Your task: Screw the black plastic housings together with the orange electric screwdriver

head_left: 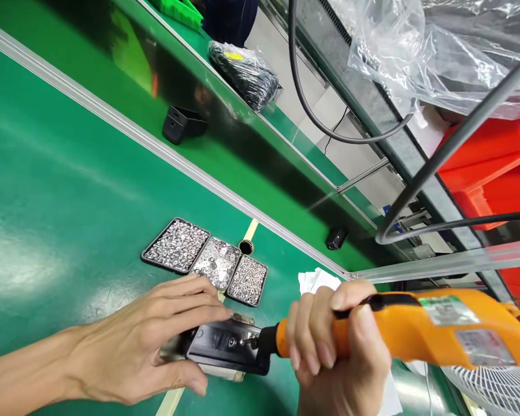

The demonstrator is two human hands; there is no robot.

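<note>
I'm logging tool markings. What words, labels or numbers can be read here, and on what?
None can be read.
Two labels on the orange screwdriver: print too blurred.
Yellow tag on the bagged black bundle: blurred.
Black part under the left hand: no text visible.

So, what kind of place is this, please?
Most likely a factory assembly line: a green workbench, trays of small metal screws, and the right hand driving an orange electric screwdriver into a black part.

We see a glossy green bench [47, 173] spreading beyond our fingertips, an aluminium rail [156, 144] crossing it, red bins [494, 167] and plastic sheeting [437, 52] far above.
</note>
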